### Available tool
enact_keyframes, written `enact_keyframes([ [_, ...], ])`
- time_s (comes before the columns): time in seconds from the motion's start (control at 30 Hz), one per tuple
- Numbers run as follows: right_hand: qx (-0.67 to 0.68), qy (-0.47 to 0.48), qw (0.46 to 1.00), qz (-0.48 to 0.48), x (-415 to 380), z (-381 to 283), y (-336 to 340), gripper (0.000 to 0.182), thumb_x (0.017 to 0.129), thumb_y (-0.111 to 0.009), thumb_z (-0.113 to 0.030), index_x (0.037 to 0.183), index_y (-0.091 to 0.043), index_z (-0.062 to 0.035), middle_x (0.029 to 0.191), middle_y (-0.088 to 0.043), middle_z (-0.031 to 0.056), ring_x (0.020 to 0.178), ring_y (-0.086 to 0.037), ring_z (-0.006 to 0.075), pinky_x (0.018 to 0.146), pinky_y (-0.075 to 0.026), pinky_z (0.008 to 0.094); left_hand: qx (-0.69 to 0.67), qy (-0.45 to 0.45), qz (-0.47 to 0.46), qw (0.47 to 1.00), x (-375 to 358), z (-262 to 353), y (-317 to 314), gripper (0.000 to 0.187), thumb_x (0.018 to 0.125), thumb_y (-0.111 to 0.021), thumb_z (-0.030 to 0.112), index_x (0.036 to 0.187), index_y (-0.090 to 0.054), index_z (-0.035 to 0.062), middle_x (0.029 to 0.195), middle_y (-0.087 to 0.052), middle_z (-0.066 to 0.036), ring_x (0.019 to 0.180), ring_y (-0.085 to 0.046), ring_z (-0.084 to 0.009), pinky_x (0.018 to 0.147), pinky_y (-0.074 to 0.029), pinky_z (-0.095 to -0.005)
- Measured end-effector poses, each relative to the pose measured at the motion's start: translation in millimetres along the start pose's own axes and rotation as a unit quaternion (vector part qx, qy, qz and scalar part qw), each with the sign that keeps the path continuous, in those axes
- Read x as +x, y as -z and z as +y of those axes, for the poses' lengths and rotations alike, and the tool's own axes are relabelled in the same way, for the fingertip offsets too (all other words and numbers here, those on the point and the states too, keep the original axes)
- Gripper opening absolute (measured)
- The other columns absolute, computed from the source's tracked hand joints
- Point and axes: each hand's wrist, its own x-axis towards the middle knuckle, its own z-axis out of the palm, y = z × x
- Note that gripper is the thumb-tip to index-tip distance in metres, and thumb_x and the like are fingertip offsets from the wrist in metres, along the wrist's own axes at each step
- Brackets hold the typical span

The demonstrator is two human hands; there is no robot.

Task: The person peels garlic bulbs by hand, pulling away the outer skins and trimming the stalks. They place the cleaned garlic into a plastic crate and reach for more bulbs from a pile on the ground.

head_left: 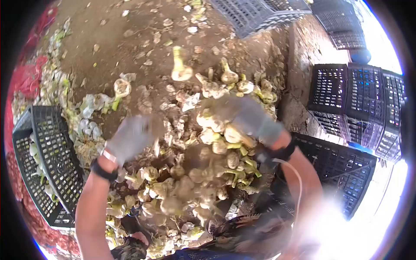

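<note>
Both my hands wear light gloves and are smeared by motion. My left hand (130, 136) is above the dirt at the left of a heap of garlic bulbs (186, 188); its fingers are too blurred to read. Over the upper right part of the heap is my right hand (255, 119), close to several bulbs with cut green stems (232, 134); whether it holds one cannot be made out. A single bulb with a stem (181, 71) shows farther forward, slightly blurred, and another bulb (122, 88) lies beyond my left hand.
A black crate (56, 164) with some bulbs stands at the left, near red netting (30, 78). Another black crate (333, 169) is at the right, with stacked crates (366, 93) behind it. A grey crate (260, 19) stands at the top. Loose peelings litter the ground.
</note>
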Motion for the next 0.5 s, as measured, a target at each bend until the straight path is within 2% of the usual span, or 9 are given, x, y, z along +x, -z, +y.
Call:
enact_keyframes([
  [0.07, 0.143, -0.392, 0.897, 0.143, -9, 30, 67, 0.037, 0.092, -0.066, -0.018, 0.127, -0.061, -0.0083, 0.119, -0.067, 0.0133, 0.099, -0.067, 0.0172, 0.087, -0.053, 0.0282, -0.022, -0.078, 0.181, 0.98, 70, 33, -4, 0.045, 0.088, -0.068, 0.031, 0.124, -0.059, 0.0049, 0.106, -0.068, -0.019, 0.096, -0.068, -0.0325, 0.084, -0.053, -0.0393],
  [0.13, -0.125, -0.351, 0.922, 0.103, -56, 168, 79, 0.059, 0.093, -0.063, -0.039, 0.144, -0.047, -0.0155, 0.148, -0.045, 0.0152, 0.133, -0.046, 0.0297, 0.111, -0.038, 0.0418, 0.086, -0.118, 0.23, 0.962, 129, 75, -14, 0.062, 0.089, -0.066, 0.049, 0.131, -0.055, 0.0051, 0.128, -0.058, -0.024, 0.118, -0.058, -0.0348, 0.098, -0.047, -0.0417],
  [0.17, -0.12, -0.356, 0.921, 0.107, -59, 185, 75, 0.059, 0.093, -0.063, -0.039, 0.144, -0.047, -0.0155, 0.148, -0.045, 0.0152, 0.133, -0.046, 0.0297, 0.111, -0.038, 0.0418, 0.057, -0.078, 0.171, 0.981, 152, 99, -27, 0.078, 0.086, -0.062, 0.061, 0.139, -0.048, 0.0057, 0.137, -0.05, -0.025, 0.127, -0.05, -0.0359, 0.106, -0.042, -0.0431],
  [0.23, 0.03, -0.486, 0.873, 0.026, -68, 215, 55, 0.088, 0.084, -0.068, -0.056, 0.153, -0.032, -0.0152, 0.156, -0.029, 0.018, 0.143, -0.029, 0.0356, 0.116, -0.029, 0.042, 0.089, -0.061, 0.058, 0.992, 190, 130, -61, 0.097, 0.081, -0.063, 0.068, 0.149, -0.034, 0.0046, 0.152, -0.032, -0.025, 0.141, -0.033, -0.0363, 0.116, -0.03, -0.0443],
  [0.27, 0.226, -0.398, 0.876, 0.155, -84, 320, 5, 0.098, 0.08, -0.068, -0.062, 0.155, -0.023, -0.0175, 0.155, -0.029, 0.0237, 0.144, -0.028, 0.0386, 0.115, -0.031, 0.0428, 0.126, -0.051, 0.021, 0.99, 206, 138, -86, 0.099, 0.08, -0.064, 0.068, 0.149, -0.034, 0.0044, 0.153, -0.029, -0.025, 0.142, -0.032, -0.0371, 0.116, -0.031, -0.0441],
  [0.3, 0.234, -0.406, 0.87, 0.155, -89, 324, -1, 0.098, 0.08, -0.068, -0.062, 0.155, -0.023, -0.0175, 0.155, -0.029, 0.0237, 0.144, -0.028, 0.0386, 0.115, -0.031, 0.0428, 0.163, -0.039, -0.016, 0.986, 218, 138, -110, 0.1, 0.079, -0.065, 0.067, 0.15, -0.033, 0.0042, 0.155, -0.026, -0.025, 0.142, -0.032, -0.0379, 0.116, -0.031, -0.0439],
  [0.37, -0.077, -0.429, 0.9, 0.023, -80, 286, 14, 0.092, 0.084, -0.066, -0.057, 0.156, -0.022, -0.0195, 0.155, -0.027, 0.0271, 0.143, -0.028, 0.0402, 0.114, -0.034, 0.0458, 0.248, -0.039, -0.057, 0.966, 227, 142, -133, 0.094, 0.079, -0.067, 0.063, 0.149, -0.037, 0.0069, 0.156, -0.023, -0.024, 0.142, -0.031, -0.039, 0.114, -0.035, -0.0439],
  [0.43, 0.025, -0.463, 0.884, 0.057, -72, 221, 24, 0.089, 0.086, -0.065, -0.055, 0.156, -0.022, -0.0207, 0.158, -0.015, 0.0268, 0.142, -0.03, 0.0427, 0.113, -0.036, 0.0475, 0.245, -0.046, -0.057, 0.967, 221, 144, -123, 0.088, 0.08, -0.068, 0.06, 0.147, -0.041, 0.0082, 0.158, -0.02, -0.023, 0.142, -0.031, -0.0401, 0.112, -0.038, -0.0446],
  [0.5, 0.134, -0.449, 0.882, 0.044, -65, 185, 18, 0.085, 0.088, -0.065, -0.05, 0.155, -0.023, -0.0202, 0.16, -0.004, 0.026, 0.141, -0.03, 0.0447, 0.113, -0.035, 0.0466, 0.23, -0.082, -0.062, 0.968, 216, 129, -126, 0.076, 0.076, -0.073, 0.046, 0.14, -0.052, 0.0115, 0.151, -0.031, -0.025, 0.127, -0.05, -0.0423, 0.105, -0.047, -0.0441],
])
